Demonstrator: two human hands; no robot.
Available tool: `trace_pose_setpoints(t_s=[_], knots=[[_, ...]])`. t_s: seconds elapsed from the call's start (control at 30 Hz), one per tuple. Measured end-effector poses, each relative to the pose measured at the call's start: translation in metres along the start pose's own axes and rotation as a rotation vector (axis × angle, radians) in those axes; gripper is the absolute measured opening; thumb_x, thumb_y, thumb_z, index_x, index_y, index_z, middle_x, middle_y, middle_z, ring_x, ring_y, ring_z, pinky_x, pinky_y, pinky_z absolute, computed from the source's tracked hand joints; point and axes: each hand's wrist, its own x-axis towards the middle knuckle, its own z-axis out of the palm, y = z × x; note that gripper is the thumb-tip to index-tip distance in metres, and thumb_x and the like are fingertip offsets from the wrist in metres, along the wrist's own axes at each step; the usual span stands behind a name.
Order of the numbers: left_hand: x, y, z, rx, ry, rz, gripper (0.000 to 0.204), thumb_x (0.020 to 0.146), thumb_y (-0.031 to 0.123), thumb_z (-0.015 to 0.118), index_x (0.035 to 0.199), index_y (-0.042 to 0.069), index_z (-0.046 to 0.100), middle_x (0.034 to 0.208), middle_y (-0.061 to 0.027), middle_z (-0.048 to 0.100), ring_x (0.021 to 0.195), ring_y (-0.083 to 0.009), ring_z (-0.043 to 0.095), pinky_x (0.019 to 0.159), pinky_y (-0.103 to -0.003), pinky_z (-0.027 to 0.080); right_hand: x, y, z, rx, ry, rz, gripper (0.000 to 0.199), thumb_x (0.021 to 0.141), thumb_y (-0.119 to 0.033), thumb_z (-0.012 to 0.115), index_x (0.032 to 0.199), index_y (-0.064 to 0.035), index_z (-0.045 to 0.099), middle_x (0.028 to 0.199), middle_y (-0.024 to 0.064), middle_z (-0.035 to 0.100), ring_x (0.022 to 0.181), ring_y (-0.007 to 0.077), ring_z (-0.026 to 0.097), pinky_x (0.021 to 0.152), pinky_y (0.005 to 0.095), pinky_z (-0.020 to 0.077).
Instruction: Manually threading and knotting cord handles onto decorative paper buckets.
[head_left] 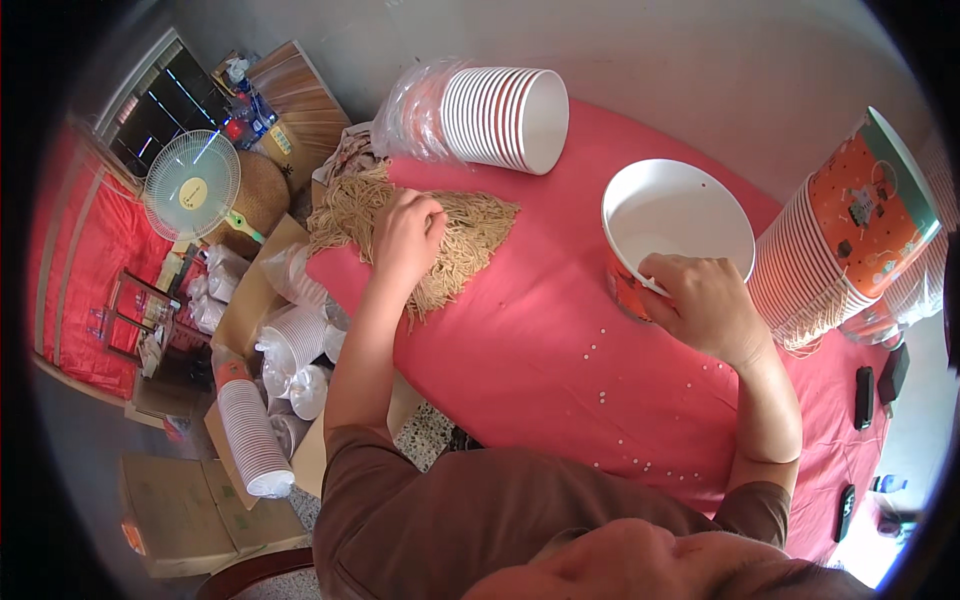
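Note:
A heap of tan cords (465, 235) lies on the left part of the red-covered table. My left hand (405, 235) rests in it with curled fingers, closed on some of the strands; the fingertips are partly hidden. To the right stands an upright paper bucket (680, 205), white inside and orange-red outside, its mouth tipped slightly toward me. My right hand (705, 300) pinches its near rim, fingers over the edge and thumb outside. Beside that hand rises a tall nested stack of orange patterned paper buckets (815, 250), with pale cord loops hanging at its lower end.
Another stack of white buckets (500, 115), partly in clear plastic, lies on its side at the back. Small white bits (602, 397) dot the red tablecloth (520, 370). Left of the table are an open carton (240, 340) of wrapped cups, a fan (192, 185) and closed cartons (190, 510).

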Motion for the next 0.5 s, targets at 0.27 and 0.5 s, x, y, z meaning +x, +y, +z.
trace_pose_setpoints(t_s=[0.27,0.5], knots=[[0.005,-0.006,0.012,0.149,-0.14,0.028,0.006,0.081,0.011,0.073,0.084,0.006,0.071,0.091,-0.0073,0.067,0.091,-0.0278,0.064,0.088,-0.041,0.047,-0.001,0.003,0.001,-0.008,-0.011,0.0,0.017,0.087,-0.022,0.064,0.096,-0.0075,0.064,0.082,0.0116,0.069,0.079,0.0332,0.068,0.07,0.045,0.0518],[0.004,0.016,-0.008,-0.375,-0.063,0.004,0.008,0.083,0.006,0.071,0.088,0.001,0.067,0.092,-0.0073,0.069,0.089,-0.0229,0.065,0.085,-0.035,0.049,0.0,0.003,0.002,-0.033,-0.005,0.0,0.017,0.088,-0.022,0.064,0.096,-0.0071,0.064,0.082,0.0113,0.069,0.08,0.0329,0.068,0.07,0.0453,0.0521]])
